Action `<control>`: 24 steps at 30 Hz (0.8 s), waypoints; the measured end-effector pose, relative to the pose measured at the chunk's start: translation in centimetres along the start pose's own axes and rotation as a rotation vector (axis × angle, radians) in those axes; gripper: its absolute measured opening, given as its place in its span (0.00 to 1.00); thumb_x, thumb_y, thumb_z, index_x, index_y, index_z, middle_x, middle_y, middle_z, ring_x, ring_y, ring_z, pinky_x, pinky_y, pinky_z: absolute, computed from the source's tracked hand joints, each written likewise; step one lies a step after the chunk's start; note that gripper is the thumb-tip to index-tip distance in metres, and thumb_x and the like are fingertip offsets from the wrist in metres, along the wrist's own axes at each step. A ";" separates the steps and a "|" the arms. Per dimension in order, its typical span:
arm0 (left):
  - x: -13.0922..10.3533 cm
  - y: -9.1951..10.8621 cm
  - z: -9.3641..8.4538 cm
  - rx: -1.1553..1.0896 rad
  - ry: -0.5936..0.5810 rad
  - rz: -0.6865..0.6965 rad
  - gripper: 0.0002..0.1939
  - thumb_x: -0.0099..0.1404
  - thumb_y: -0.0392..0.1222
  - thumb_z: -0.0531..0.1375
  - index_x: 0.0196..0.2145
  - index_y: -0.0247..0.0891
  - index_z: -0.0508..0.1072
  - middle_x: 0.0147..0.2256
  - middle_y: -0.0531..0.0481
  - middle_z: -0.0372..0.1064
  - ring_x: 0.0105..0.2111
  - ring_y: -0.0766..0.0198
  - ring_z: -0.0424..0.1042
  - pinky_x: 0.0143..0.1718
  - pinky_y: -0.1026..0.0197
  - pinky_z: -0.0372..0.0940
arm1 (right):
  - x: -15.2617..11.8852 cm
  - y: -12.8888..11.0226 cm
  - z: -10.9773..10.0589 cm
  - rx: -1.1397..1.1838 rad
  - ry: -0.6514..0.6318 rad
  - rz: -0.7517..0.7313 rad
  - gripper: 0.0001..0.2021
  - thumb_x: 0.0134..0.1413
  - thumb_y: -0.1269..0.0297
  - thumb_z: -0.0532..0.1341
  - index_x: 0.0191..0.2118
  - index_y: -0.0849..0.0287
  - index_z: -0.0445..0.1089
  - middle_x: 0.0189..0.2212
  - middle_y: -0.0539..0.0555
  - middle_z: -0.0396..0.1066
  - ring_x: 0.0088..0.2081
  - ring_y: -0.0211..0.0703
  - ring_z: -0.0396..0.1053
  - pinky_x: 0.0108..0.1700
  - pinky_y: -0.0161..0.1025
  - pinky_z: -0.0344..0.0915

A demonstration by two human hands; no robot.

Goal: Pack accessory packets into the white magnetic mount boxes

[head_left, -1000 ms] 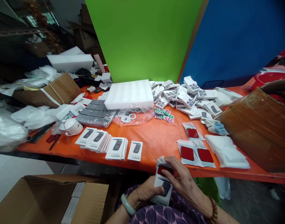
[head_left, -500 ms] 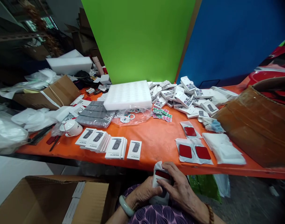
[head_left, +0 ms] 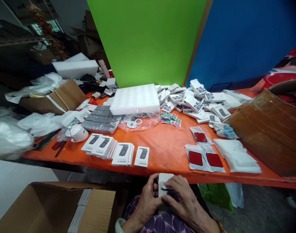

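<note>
Low in front of me, over my lap, a small white box (head_left: 165,177) stands between my hands with its pale top end toward the table. My left hand (head_left: 149,197) grips its left side, fingers wrapped behind it and thumb across the front. From the right, my right hand (head_left: 183,195) closes on the box, its fingertips pressing near the top end. Much of the box's front is hidden by my fingers. On the table edge beyond lies a single white box printed MAGNETIC (head_left: 141,156), beside a short stack of similar boxes (head_left: 123,154).
Right of centre lie white pouches with red squares (head_left: 195,158) and folded white sheets (head_left: 236,157). Behind are heaped white boxes (head_left: 193,100), a white foam block (head_left: 135,98) and small printed cards (head_left: 170,119). An open carton (head_left: 101,207) stands lower left; a brown carton (head_left: 269,129) at right.
The white pouch with a dark red panel that stuck out between my hands no longer shows; the white box's top end shows there. My left hand has shifted up along the box's side.
</note>
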State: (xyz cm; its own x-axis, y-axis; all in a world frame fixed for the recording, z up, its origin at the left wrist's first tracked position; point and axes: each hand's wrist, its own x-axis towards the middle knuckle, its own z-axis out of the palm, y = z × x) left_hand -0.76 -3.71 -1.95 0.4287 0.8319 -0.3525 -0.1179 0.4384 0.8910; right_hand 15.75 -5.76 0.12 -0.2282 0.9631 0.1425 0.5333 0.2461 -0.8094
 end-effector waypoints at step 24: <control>0.5 1.4 0.4 0.239 0.360 0.065 0.13 0.56 0.47 0.63 0.23 0.35 0.70 0.23 0.54 0.66 0.26 0.68 0.63 0.29 0.66 0.61 | 0.7 1.8 1.5 0.534 0.147 0.382 0.16 0.54 0.53 0.61 0.24 0.60 0.65 0.22 0.48 0.62 0.25 0.36 0.59 0.28 0.32 0.58</control>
State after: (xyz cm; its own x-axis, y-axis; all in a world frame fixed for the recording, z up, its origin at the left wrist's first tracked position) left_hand -0.36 -2.79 -0.79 0.0831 0.9394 -0.3327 0.0947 0.3249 0.9410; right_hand 15.33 -4.82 -2.04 0.0302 0.9859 -0.1648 0.0696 -0.1666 -0.9836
